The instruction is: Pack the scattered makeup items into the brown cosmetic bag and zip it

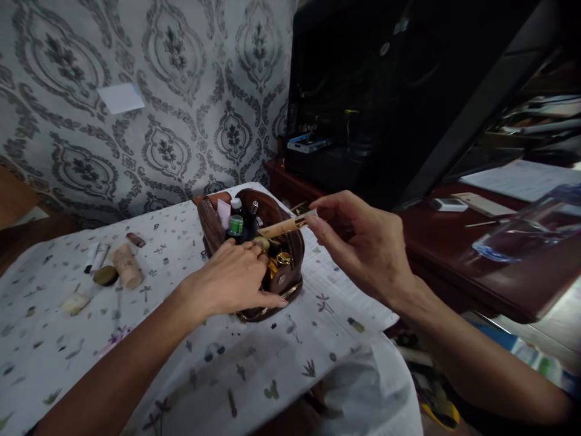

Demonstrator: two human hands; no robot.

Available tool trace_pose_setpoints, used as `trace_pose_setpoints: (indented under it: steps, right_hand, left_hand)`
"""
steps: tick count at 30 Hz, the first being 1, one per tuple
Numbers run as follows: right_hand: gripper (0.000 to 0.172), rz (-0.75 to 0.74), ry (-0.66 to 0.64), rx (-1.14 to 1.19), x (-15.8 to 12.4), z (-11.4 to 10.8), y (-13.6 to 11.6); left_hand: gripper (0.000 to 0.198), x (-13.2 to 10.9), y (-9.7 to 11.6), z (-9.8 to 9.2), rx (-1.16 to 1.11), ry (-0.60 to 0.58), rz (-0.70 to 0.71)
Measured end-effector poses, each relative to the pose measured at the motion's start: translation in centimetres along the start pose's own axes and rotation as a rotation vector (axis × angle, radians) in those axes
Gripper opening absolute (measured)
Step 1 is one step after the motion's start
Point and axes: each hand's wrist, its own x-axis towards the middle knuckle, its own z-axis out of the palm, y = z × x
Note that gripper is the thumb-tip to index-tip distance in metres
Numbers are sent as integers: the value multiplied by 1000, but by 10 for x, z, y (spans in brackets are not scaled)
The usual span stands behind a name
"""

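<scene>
Counter (181, 369), covered with a printed white cloth; contents listed from the left.

Pale, lumpy item (75, 304), one, lying at the far left; kind unclear. Slim white tubes (97, 259), dark at one end, lying together. Dark olive round item (105, 275), one, just beside them. Beige bottle (127, 266), one, on its side. Small dark red item (136, 240), one, near it.

Left hand (233, 275): laid over the near side of the bag, thumb spread away from the fingers along the zipped rim, fingertips at the opening. Whether they grip anything cannot be told.

Brown bag (209, 227), one, unzipped, standing on the counter. Within: pink tube (224, 213); white-capped bottle (236, 204); green-capped bottle (235, 225); gold ring-shaped item (284, 258); others too dark to tell.

Slim beige tube (280, 228), one, gold-banded, slightly tilted, above the bag's opening.

Right hand (367, 248): thumb and fingertips pinched together on the tube's right end.

Dark red stand (436, 242), at the right, bearing papers and small items.

Step in hand, by judgement: handling the tube at the bag's mouth; into or out of it cannot be told. Next move calls for a sure pinch, the bag kept open and steady, and the tube clear of the rim.
</scene>
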Motion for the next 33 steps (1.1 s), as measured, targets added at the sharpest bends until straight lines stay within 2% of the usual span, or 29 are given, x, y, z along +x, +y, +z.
trace_pose_setpoints:
  steps: [6,17,25,29,33]
  right_hand:
    - [9,-18,-94,-102,8,10,4]
    - [8,-33,-274,-397,21,27,7]
    - [9,-20,-479,-571,40,38,-4]
    - [11,-26,-499,-591,48,45,0]
    - [9,-134,-481,-613,51,51,8]
  left_hand:
    - [59,0,-1,2,-59,-17,-1]
    - [56,-4,-3,15,-79,133,35]
    - [53,-4,-1,12,-63,84,4]
    - [54,-2,-1,15,-40,82,8]
    - [55,-2,-3,21,-47,122,27]
